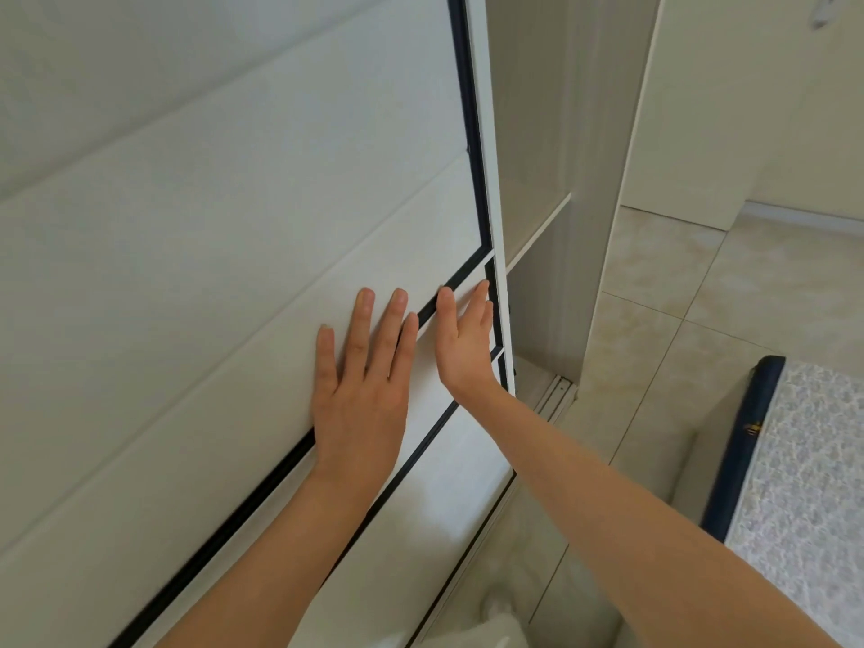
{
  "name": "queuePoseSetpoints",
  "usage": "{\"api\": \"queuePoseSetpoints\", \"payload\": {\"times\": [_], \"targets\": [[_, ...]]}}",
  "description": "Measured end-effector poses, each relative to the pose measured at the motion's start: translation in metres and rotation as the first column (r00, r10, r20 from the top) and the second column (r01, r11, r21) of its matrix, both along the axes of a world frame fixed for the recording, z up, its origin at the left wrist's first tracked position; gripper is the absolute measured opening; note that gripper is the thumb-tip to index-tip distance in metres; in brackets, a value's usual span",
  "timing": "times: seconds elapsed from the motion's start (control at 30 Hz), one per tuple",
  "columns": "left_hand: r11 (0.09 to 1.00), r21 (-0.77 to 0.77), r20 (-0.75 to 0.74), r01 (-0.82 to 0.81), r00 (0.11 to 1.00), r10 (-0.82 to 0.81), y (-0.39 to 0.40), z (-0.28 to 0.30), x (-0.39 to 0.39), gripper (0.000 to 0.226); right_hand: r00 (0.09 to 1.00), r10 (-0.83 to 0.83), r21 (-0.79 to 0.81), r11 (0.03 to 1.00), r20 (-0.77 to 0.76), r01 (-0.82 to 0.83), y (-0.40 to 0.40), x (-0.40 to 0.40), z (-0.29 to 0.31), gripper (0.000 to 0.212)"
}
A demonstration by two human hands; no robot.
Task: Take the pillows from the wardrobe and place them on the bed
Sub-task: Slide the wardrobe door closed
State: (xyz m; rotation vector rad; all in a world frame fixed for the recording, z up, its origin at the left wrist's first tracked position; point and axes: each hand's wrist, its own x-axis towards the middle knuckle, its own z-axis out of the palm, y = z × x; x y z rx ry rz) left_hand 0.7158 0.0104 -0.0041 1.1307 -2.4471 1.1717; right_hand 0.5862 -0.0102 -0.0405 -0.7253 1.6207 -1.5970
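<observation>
The wardrobe shelf (537,231), a pale board seen in the open gap just right of the sliding door (234,226), shows nothing on its visible strip. Below the door, the beige tiled floor (654,320) carries the door's track (556,395). Further right of the door stands the bed (804,460), its patterned mattress edged in dark blue.

Wardrobe door (210,254): smooth, satin white panels under my palms, black strips between
Floor (692,292): glossy beige tiles
Mattress (813,460): patterned cloth, dark blue edging
</observation>
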Motion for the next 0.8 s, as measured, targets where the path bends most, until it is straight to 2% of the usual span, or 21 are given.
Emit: {"api": "queuePoseSetpoints", "payload": {"times": [0.4, 0.53, 0.8], "targets": [[0.997, 0.046, -0.028, 0.061, 0.998, -0.06, -0.046, 0.004, -0.106, 0.071, 0.994, -0.08, -0.005, 0.997, -0.07, 0.08, -0.049, -0.107, -0.006, 0.079], [0.996, 0.031, -0.036, 0.082, 0.996, -0.081, -0.061, 0.005, -0.141, 0.063, 0.99, -0.123, -0.006, 0.992, -0.07, 0.123, -0.066, -0.138, -0.006, 0.077], [0.994, 0.066, -0.042, 0.083, 0.996, -0.081, -0.083, 0.01, -0.204, 0.066, 0.987, -0.157, 0.016, 0.987, -0.036, 0.158, -0.099, -0.197, 0.0, 0.078]]}}
